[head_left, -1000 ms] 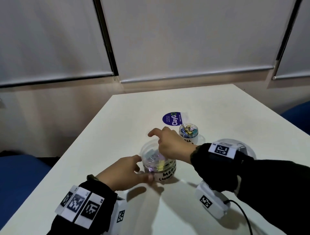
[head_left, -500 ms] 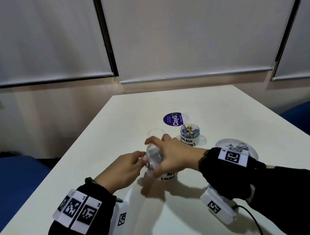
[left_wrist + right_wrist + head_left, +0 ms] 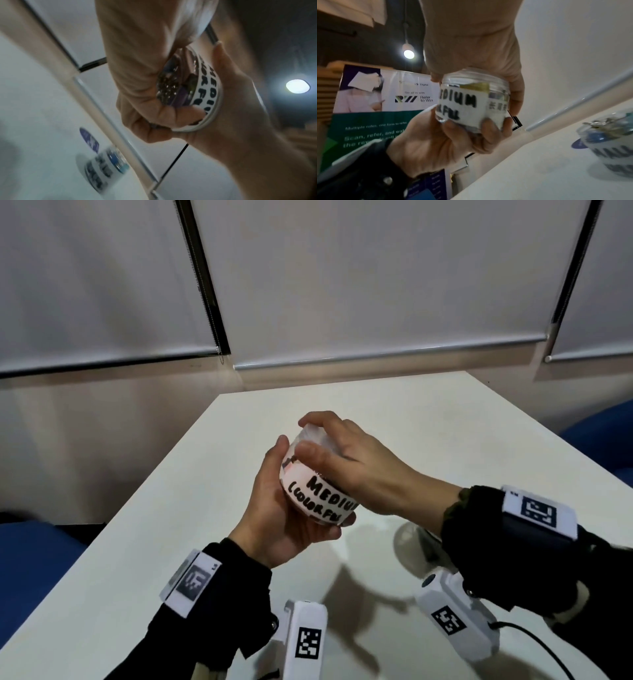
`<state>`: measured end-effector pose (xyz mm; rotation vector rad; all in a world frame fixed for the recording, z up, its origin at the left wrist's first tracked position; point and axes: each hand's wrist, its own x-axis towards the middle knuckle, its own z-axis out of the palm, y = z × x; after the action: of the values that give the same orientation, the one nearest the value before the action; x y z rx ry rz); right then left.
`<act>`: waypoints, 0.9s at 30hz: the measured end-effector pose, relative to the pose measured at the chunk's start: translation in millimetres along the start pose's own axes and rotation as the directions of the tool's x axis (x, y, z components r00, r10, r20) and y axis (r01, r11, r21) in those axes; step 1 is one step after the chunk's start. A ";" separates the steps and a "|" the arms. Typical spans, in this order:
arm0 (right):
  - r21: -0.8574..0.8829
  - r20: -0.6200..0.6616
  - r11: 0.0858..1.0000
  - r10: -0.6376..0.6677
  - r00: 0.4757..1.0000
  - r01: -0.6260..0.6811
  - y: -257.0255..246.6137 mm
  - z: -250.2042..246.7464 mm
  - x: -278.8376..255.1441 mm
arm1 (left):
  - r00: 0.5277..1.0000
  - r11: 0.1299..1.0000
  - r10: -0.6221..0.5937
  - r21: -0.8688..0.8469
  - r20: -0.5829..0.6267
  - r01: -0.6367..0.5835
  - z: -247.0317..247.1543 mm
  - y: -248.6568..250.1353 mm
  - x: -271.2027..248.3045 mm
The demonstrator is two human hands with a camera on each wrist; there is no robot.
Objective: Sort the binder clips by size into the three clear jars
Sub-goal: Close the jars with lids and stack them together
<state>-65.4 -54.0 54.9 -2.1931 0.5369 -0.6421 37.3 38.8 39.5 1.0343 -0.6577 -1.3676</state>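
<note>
The clear medium jar (image 3: 322,503), with a white handwritten "MEDIUM COLORFUL" label, is off the table and tilted. My left hand (image 3: 274,508) cups its base and side from the left. My right hand (image 3: 342,460) lies over its mouth with thumb and fingers curled round the rim. Coloured binder clips show through the medium jar (image 3: 178,83) wall in the left wrist view. In the right wrist view the medium jar (image 3: 467,102) shows its threaded neck under my right hand (image 3: 479,47), with my left hand (image 3: 453,138) gripping below. Whether a lid is on it is hidden.
The small jar (image 3: 611,142) with clips stands on the white table (image 3: 171,542); the hands hide it in the head view. A round purple sticker (image 3: 89,139) lies beyond it. Part of the large jar (image 3: 409,537) shows under my right wrist. Blue chairs (image 3: 27,559) flank the table.
The medium jar stood on the table a second ago. Both hands closed on it, lifted it toward me and tilted it; my right hand now covers its mouth.
</note>
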 end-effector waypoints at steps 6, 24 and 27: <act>-0.185 0.128 0.886 -0.407 0.904 0.425 20.1 -29.5 -23.3 | 0.966 0.975 -0.211 -0.043 0.152 0.220 11.1 -6.4 6.3; -0.637 -0.072 0.722 0.295 0.953 -0.271 31.1 -104.6 -62.0 | 0.989 0.588 0.151 0.803 0.008 -0.096 46.9 -23.1 59.4; -0.712 -0.049 0.663 0.282 0.958 -0.232 53.8 -94.4 -74.5 | 0.998 0.284 0.057 0.958 0.026 -0.041 45.3 -35.6 60.8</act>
<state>-189.2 -98.2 47.3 -2.7585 1.2033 -0.1981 -10.5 -26.1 16.8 1.9627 -1.6186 -0.7735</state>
